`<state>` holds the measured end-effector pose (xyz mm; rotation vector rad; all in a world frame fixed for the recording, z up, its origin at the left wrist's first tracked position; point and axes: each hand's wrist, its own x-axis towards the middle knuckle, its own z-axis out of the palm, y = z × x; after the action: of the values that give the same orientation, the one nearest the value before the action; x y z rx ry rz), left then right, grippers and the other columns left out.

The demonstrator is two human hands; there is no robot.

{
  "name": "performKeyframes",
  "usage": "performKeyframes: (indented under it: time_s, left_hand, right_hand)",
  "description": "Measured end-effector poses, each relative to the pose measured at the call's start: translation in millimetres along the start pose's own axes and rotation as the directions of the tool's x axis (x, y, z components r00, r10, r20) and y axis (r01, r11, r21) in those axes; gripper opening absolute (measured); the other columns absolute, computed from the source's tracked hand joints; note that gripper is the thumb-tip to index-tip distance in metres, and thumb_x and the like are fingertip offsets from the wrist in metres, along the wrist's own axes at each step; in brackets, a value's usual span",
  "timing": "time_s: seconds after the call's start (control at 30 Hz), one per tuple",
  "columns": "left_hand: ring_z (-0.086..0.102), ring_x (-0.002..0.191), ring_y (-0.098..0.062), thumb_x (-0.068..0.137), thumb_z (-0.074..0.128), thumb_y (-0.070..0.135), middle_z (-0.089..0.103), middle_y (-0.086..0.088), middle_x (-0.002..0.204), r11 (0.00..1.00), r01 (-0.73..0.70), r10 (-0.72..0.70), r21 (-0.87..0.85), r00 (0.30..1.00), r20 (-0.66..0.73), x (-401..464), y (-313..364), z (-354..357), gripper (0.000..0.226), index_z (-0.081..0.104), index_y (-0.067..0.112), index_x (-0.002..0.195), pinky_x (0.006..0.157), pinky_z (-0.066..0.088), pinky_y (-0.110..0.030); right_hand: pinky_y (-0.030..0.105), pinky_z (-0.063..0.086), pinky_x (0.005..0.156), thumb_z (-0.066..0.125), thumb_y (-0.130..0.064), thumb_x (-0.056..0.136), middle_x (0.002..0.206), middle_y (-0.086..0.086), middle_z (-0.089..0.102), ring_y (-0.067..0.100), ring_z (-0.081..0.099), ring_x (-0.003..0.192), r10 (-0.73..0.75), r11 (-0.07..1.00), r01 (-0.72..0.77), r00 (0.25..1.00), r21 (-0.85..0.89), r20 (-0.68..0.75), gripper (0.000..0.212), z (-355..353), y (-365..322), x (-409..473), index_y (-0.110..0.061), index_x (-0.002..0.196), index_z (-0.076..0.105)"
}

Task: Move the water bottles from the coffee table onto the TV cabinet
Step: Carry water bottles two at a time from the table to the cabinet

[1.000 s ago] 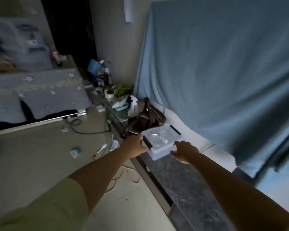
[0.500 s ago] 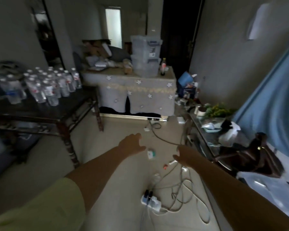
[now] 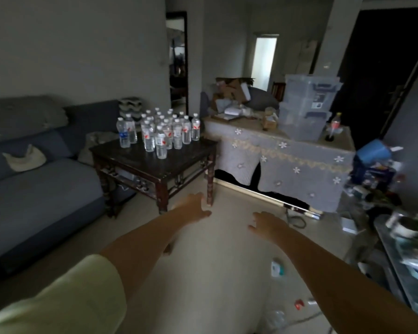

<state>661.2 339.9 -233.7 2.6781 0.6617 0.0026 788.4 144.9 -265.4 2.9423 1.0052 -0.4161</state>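
Several clear water bottles (image 3: 161,132) with white caps stand upright in a cluster on the dark wooden coffee table (image 3: 179,162) ahead and to the left. My left hand (image 3: 194,207) reaches forward, empty, fingers loosely spread, just short of the table's near leg. To its right my right hand (image 3: 267,222) hangs over the bare floor, also empty with fingers apart. A glass-topped cabinet edge (image 3: 396,256) shows at the far right with clutter on it.
A blue sofa (image 3: 34,189) lines the left wall. A cloth-covered table (image 3: 292,162) with stacked plastic boxes (image 3: 307,109) stands behind the coffee table. Cables, a small packet (image 3: 277,268) and scraps lie on the floor at the right.
The view has swung left from the cabinet to the room. A second ago both hands held a clear plastic box on the cabinet; now they are empty and extended toward the coffee table.
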Motion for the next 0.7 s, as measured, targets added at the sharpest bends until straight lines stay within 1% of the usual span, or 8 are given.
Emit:
performKeyframes:
  time_s: [0.13,0.3,0.37,0.5,0.63,0.7]
  left_hand:
    - [0.05,0.125,-0.026,0.089,0.062,0.04,0.05,-0.01,0.138,0.999,0.043,-0.044,-0.009,0.998,-0.055,34.7,3.1,-15.1,0.056,0.045,0.013,0.135,0.101,0.042,-0.031]
    - [0.049,0.126,-0.028,0.088,0.062,0.043,0.05,-0.011,0.138,0.991,0.135,-0.135,-0.015,0.99,-0.042,63.9,-15.4,-20.2,0.06,0.045,0.014,0.137,0.103,0.042,-0.036]
    - [0.05,0.124,-0.029,0.089,0.062,0.042,0.052,-0.012,0.135,0.987,0.159,-0.161,-0.027,0.985,-0.056,78.0,-29.3,-27.1,0.059,0.045,0.012,0.137,0.101,0.043,-0.035]
    - [0.05,0.125,-0.03,0.089,0.062,0.04,0.053,-0.012,0.134,0.977,0.214,-0.215,-0.019,0.973,-0.083,113.5,-71.6,-41.7,0.057,0.046,0.012,0.135,0.099,0.043,-0.033]
    - [0.053,0.121,-0.031,0.085,0.064,0.042,0.057,-0.012,0.127,0.972,0.236,-0.236,-0.01,0.968,-0.086,158.4,-117.9,-59.4,0.054,0.049,0.013,0.128,0.099,0.046,-0.039]
    - [0.055,0.119,-0.03,0.083,0.065,0.043,0.058,-0.011,0.124,0.971,0.239,-0.238,-0.002,0.967,-0.086,183.9,-142.6,-73.4,0.054,0.051,0.015,0.127,0.098,0.047,-0.04]
  right_hand:
    - [0.04,0.042,0.104,0.043,-0.044,0.096,0.138,0.011,0.05,0.028,0.048,0.127,-0.074,0.997,0.073,0.997,-0.025,-0.03,0.049,-26.0,3.2,56.3,-0.013,0.134,0.046]
    - [0.037,0.041,0.105,0.045,-0.044,0.096,0.138,0.012,0.05,0.028,0.049,0.128,-0.152,0.988,0.152,0.988,-0.016,-0.007,0.051,-32.2,-18.3,107.6,-0.013,0.137,0.046]
    - [0.036,0.041,0.103,0.045,-0.043,0.097,0.137,0.011,0.051,0.027,0.049,0.127,-0.196,0.981,0.195,0.98,-0.012,-0.021,0.05,-35.7,-34.3,128.9,-0.013,0.137,0.046]
    - [0.035,0.044,0.097,0.045,-0.042,0.096,0.129,0.012,0.056,0.029,0.054,0.12,-0.269,0.963,0.269,0.963,-0.007,-0.005,0.044,-39.2,-77.3,179.7,-0.014,0.129,0.053]
    - [0.035,0.046,0.095,0.045,-0.043,0.095,0.121,0.013,0.06,0.031,0.056,0.116,-0.268,0.963,0.268,0.963,0.005,0.005,0.042,-48.2,-117.0,237.0,-0.011,0.121,0.057]
    - [0.034,0.045,0.093,0.046,-0.041,0.096,0.121,0.015,0.059,0.031,0.057,0.116,-0.263,0.964,0.263,0.965,0.029,0.005,0.043,-54.8,-138.0,269.3,-0.008,0.121,0.056]
